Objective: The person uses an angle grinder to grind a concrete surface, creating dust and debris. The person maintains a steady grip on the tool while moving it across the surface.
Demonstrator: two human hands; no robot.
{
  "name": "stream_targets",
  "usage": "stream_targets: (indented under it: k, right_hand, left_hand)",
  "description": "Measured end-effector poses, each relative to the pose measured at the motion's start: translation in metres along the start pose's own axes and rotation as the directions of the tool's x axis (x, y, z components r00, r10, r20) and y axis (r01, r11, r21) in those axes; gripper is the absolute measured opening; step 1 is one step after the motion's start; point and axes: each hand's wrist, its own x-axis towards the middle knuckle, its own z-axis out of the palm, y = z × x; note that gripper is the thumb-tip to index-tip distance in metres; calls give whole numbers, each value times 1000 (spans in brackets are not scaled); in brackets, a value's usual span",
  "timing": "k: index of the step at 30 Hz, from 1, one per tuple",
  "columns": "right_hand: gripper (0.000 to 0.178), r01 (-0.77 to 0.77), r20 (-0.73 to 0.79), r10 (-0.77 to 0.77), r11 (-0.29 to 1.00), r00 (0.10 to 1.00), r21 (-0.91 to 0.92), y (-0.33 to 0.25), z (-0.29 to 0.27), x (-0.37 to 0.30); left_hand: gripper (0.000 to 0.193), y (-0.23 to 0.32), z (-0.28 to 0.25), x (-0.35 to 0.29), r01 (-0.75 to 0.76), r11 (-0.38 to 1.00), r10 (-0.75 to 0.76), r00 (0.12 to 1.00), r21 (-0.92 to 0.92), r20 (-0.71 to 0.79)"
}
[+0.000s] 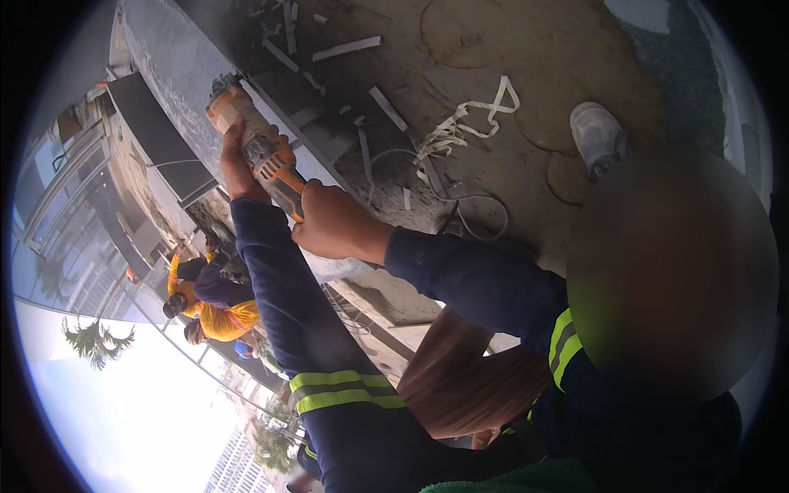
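An orange and black angle grinder (265,152) reaches from the middle of the view toward the upper left. My left hand (238,160) is wrapped round its body behind the head, partly hidden by the tool. Around the rear handle, my right hand (341,222) is closed. The grinder's head lies at the edge of a long grey slab (168,53); the disc cannot be made out clearly, and whether it touches the slab cannot be told. Both my arms, in dark blue sleeves with yellow-green bands, stretch out to the tool.
Pale cut strips (347,48) lie on the dusty ground, with a tangled white strap (468,119) and a grey cable (493,226) nearby. A dusty shoe (598,131) stands at the upper right. Workers in yellow shirts (226,320) crouch at the left. A blurred patch covers the right side.
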Motion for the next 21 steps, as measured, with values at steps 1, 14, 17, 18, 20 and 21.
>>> stream_targets:
  k: [1, 14, 17, 18, 20, 21]
  right_hand:
    - [44, -2, -2, 2, 1000, 1000, -2, 0, -1, -2]
    - [47, -19, 30, 20, 999, 999, -38, 11, 4, -22]
    - [46, -1, 26, 2, 999, 1000, -36, 12, 3, -24]
    - [46, -6, 29, 7, 999, 1000, -37, 12, 2, -24]
    - [46, -14, 35, 15, 999, 999, -40, 12, -1, -25]
    - [46, -22, 49, 24, 999, 999, -41, 10, -2, -25]
  left_hand:
    - [55, 0, 2, -2, 8, 1000, -8, 1000, -20, 2]
    - [55, -17, 10, -26, -29, 1000, 29, 999, 1, -16]
    - [53, -17, 6, -25, 18, 1000, -18, 1000, -18, -9]
    - [53, -18, 8, -26, 11, 1000, -11, 1000, -21, -11]
    - [52, -18, 13, -27, -4, 1000, 4, 1000, -26, -14]
    - [52, -18, 14, -28, -3, 1000, 2, 1000, -22, -24]
